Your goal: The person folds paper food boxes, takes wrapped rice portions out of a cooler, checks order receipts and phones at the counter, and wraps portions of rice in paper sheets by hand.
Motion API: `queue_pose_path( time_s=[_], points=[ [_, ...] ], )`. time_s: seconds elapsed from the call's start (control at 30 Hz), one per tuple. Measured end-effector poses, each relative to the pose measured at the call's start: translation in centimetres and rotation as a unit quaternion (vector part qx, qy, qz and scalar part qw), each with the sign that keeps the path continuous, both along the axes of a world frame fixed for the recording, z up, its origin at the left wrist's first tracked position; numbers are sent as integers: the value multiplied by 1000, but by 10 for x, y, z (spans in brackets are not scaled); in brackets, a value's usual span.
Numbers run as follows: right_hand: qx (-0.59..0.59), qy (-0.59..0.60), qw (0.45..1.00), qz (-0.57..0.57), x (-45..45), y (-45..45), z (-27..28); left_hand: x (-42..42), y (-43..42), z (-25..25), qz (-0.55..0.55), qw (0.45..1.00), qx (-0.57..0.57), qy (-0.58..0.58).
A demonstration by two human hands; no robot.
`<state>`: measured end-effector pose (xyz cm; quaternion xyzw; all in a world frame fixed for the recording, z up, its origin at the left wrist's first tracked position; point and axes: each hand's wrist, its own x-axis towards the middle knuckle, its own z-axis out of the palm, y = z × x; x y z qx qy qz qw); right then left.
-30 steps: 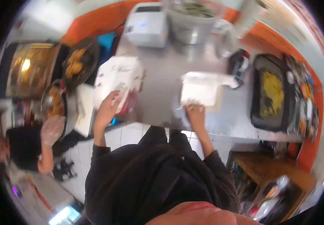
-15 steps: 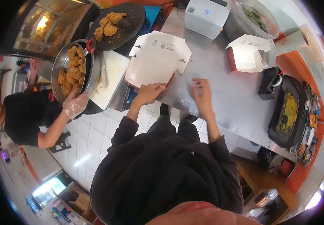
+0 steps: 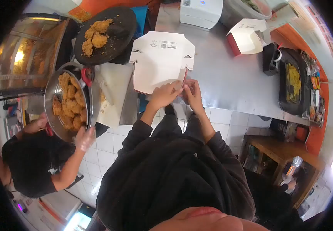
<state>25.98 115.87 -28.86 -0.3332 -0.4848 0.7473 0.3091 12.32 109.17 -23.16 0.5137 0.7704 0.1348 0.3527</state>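
A partly folded food box (image 3: pixel 158 61), white inside with red outer edges, lies on the steel counter in front of me. Its printed lid flap points away from me. My left hand (image 3: pixel 165 94) has its fingers closed on the box's near right corner. Right beside it, my right hand (image 3: pixel 192 94) pinches the side wall at that same corner, fingertips almost meeting those of the left. The fingers partly hide the corner itself.
At left, a co-worker's gloved hand (image 3: pixel 84 138) supports a steel bowl (image 3: pixel 51 115) of fried chicken. A black round pan (image 3: pixel 122 34) holds more pieces, near a cutting board (image 3: pixel 114 111). Rightward are another box (image 3: pixel 249 40), a tape dispenser (image 3: pixel 269 59) and a black tray (image 3: pixel 289 106).
My right hand has moved left from over the counter to the box corner and closed there. My left hand has shifted rightward along the box edge. The co-worker's bowl appears lower in view.
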Motion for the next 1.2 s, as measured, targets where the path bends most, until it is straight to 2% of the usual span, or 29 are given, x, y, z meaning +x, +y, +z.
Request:
queue_pose_path(
  time_s=[0.1, 0.17, 0.2, 0.27, 0.3, 0.33, 0.37, 0.4, 0.43, 0.47, 0.5, 0.53, 0.6, 0.67, 0.7, 0.8, 0.83, 0.93, 1.0, 1.07, 1.1, 1.17, 1.2],
  points=[
    [57, -24, 998, -18, -1, -4, 3, 6, -7, -17, 28, 991, 125, 43],
    [134, -56, 989, -18, 1, -4, 1, 7, -7, -24, 64, 990, 95, 79],
    [116, -74, 990, 1, 2, -5, 0, 8, -7, -26, 76, 989, 82, 99],
    [106, -112, 988, 13, -1, -9, -10, 18, -2, 11, 74, 972, 112, 194],
    [89, -161, 981, 60, -2, -9, 3, 20, 2, 22, 114, 964, 87, 224],
    [0, -69, 996, 53, -3, -13, 32, 11, -4, 20, 105, 955, 127, 245],
    [150, -115, 982, 21, -8, -13, -12, 29, -6, 92, 174, 964, 137, 150],
    [180, -138, 974, 24, -11, -10, -26, 18, -9, 89, 156, 942, 241, 174],
    [173, -120, 976, -55, -5, -16, 18, 31, -13, 122, 185, 934, 303, 37],
    [190, -65, 971, -127, -4, -15, 33, 21, -18, 134, 79, 931, 334, 125],
    [80, 54, 983, -156, 5, -15, 62, 37, -18, 151, 40, 909, 383, 162],
    [-96, 275, 943, -159, 8, -16, 86, 52, -20, 160, -22, 906, 376, 196],
    [-144, 209, 945, -208, 30, -26, 135, 83, -12, 131, -139, 901, 391, 128],
    [33, 138, 944, -298, 62, -36, 158, 123, -15, 125, -80, 884, 459, 38],
    [119, 101, 926, -343, 80, -38, 167, 138, -11, 124, -54, 870, 490, -7],
    [276, 244, 881, -298, 156, -25, 193, 165, 1, 119, -29, 869, 381, -314],
    [329, 159, 879, -305, 186, -22, 194, 170, 3, 128, -96, 882, 337, -314],
    [436, -109, 827, -338, 268, -16, 180, 164, 20, 92, -234, 900, 265, -254],
    [453, -286, 759, -370, 309, -17, 161, 186, 30, 75, -212, 908, 261, -251],
    [317, -201, 861, -343, 344, -30, 142, 214, 38, 54, -138, 932, 260, -211],
    [246, -155, 902, -321, 361, -34, 134, 229, 44, 51, -201, 937, 162, -238],
    [340, -232, 892, -185, 388, -43, 119, 259, 57, 48, -318, 906, -35, -278],
    [369, -213, 894, -139, 396, -45, 100, 279, 54, 43, -362, 893, -73, -257]
  ],
)
